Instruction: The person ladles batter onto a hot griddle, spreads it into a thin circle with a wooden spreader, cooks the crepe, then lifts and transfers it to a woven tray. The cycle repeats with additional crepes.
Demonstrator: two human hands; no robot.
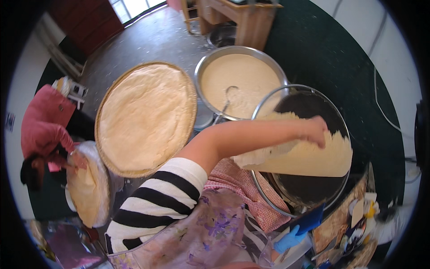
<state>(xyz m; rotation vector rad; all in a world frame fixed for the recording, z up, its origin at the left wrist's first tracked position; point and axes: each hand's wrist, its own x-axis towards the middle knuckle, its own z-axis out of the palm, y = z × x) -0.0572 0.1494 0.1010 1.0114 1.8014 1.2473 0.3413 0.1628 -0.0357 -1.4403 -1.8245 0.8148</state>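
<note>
At the far left a co-worker point(47, 119) in a pinkish-red top bent low, hands on a folded stack point(85, 201) of thin, tan sheets. Next lay a big round tray point(134, 173) heaped with more bread point(145, 116), pale and softly wrinkled. Just beyond sat a metal pan point(198, 74) of beige batter, a ladle point(226, 105) dipped in it. Low down, the right hand point(289, 240), blue-gloved, had its fingers wrapped around a flat blue tool point(311, 223). Above that, over the dark round griddle point(309, 190), was the sheet point(309, 160): thin, matte and cream-yellow, ragged as torn paper along its upper edge, smooth along the lower, its left end reaching past the rim. The bare left hand point(317, 131), slightly blurred, pinched it at that ragged edge, fingers pointing down. Farther right, clutter point(358, 222) crowded a worn board.
</note>
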